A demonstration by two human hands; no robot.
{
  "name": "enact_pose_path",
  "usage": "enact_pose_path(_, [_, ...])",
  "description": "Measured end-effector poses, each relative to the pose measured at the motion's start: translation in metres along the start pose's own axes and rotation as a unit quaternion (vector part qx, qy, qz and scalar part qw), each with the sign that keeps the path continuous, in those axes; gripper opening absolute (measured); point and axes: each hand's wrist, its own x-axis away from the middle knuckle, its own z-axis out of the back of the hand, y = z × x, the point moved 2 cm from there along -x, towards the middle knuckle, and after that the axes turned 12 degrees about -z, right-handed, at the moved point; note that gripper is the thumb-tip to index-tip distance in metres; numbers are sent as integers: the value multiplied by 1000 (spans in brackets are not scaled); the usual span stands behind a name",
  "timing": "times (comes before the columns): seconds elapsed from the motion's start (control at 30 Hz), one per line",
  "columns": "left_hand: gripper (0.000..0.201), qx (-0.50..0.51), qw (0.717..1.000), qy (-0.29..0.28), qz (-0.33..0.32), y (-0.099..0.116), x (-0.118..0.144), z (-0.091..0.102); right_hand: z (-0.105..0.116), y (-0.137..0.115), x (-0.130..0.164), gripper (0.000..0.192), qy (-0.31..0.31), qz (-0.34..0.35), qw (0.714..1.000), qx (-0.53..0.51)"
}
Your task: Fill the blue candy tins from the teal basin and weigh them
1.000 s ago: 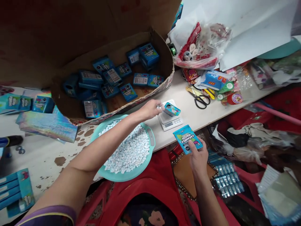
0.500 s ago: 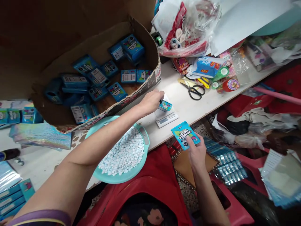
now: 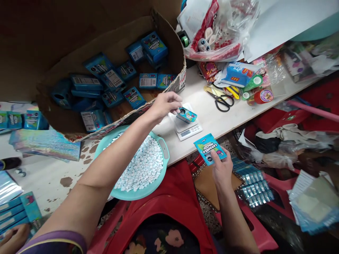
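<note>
My left hand [image 3: 165, 104] reaches across a teal basin [image 3: 166, 152] of small white candies, its fingers curled just above and left of an open blue pouch [image 3: 186, 115]. That pouch lies on a small white digital scale [image 3: 188, 132] on the table. Whether the fingertips pinch anything is unclear. Below the table edge, over my lap, my right hand [image 3: 222, 170] holds a flat blue "Caramelo Macizo" pouch [image 3: 210, 149] by its lower end.
A big cardboard box [image 3: 172, 38] with several blue packets stands behind the basin. Scissors [image 3: 221, 101], tape rolls and a plastic bag with a toy [image 3: 212, 38] crowd the right. Silver sachet strips [image 3: 255, 190] lie lower right. Another person's hand [image 3: 12, 240] shows bottom left.
My left hand has drawn back slightly from the pouch on the scale, which it touched half a second ago. The right hand keeps its pouch in nearly the same place.
</note>
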Motion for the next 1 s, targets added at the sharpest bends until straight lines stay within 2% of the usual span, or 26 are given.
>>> enact_pose_path(0.07, [10, 127, 989, 54, 59, -5, 17, 12, 3, 0, -2, 59, 3, 5, 1000, -1])
enact_pose_path(0.1, [11, 158, 981, 66, 86, -10, 26, 18, 4, 1, -3, 59, 4, 6, 1000, -1])
enact_pose_path(0.2, [24, 145, 976, 57, 151, -27, 50, 31, 5, 2, -4, 58, 5, 7, 1000, 1])
enact_pose_path(0.27, [21, 87, 983, 25, 163, -38, 61, 36, 4, 3, -4, 58, 3, 7, 1000, 3])
enact_pose_path(0.37, [6, -28, 990, -40, 133, -44, 64, 39, 0, 4, -2, 59, 0, 4, 1000, 8])
enact_pose_path(0.43, [10, -135, 983, -77, 101, -41, 60, 37, -3, 3, -1, 60, -2, 1, 1000, 13])
enact_pose_path(0.53, [21, -307, 945, -113, 31, -26, 45, 28, -6, 2, 0, 60, -1, -1, 1000, 18])
enact_pose_path(0.63, [24, -379, 917, -123, -37, -5, 27, 14, -7, 1, 0, 60, 2, -2, 1000, 14])
enact_pose_path(0.7, [19, -350, 928, -124, -40, 8, 18, 5, -5, 2, -1, 60, 5, -4, 1000, 5])
enact_pose_path(0.8, [12, -240, 963, -124, 0, 17, 11, -3, -2, 5, -3, 61, 12, -10, 1000, -13])
enact_pose_path(0.9, [16, -155, 981, -109, 39, 13, 11, -4, 3, 8, -4, 61, 13, -18, 1000, -20])
enact_pose_path(1.0, [20, -135, 986, -88, 37, 2, 12, -2, 7, 13, -3, 61, 14, -21, 1000, -8])
